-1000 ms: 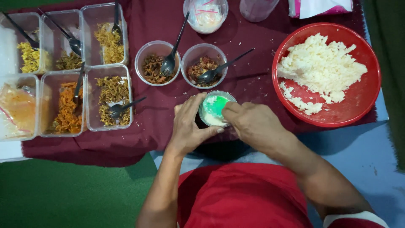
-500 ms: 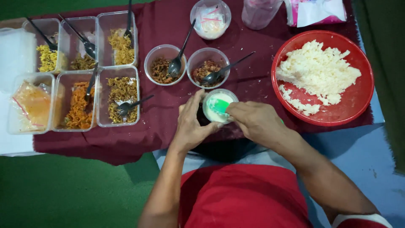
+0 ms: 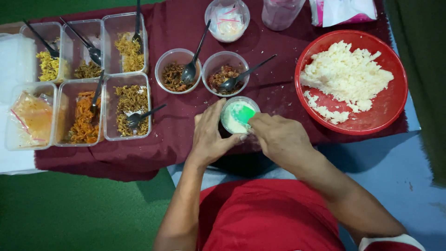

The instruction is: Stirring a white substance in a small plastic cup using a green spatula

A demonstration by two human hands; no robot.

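My left hand (image 3: pixel 210 137) wraps around a small round clear cup (image 3: pixel 233 122) with white rice pressed inside it, held just above the maroon cloth (image 3: pixel 176 125). My right hand (image 3: pixel 278 139) grips a green scoop (image 3: pixel 245 114) whose flat end lies on the rice in the cup. A large red bowl (image 3: pixel 388 109) of white rice (image 3: pixel 346 74) stands to the right of my hands.
Two round cups of brown toppings (image 3: pixel 175 74) (image 3: pixel 223 76) with black spoons stand behind the cup. Several rectangular clear tubs of yellow and orange shredded food (image 3: pixel 130 109) fill the left. A cup of packets (image 3: pixel 227 21), a pinkish jar (image 3: pixel 281 11) and a pink pack (image 3: pixel 344 11) line the back.
The green scoop has shifted within the cup, from the middle toward the right rim. My left hand has kept its hold on the cup. The view has drifted slightly.
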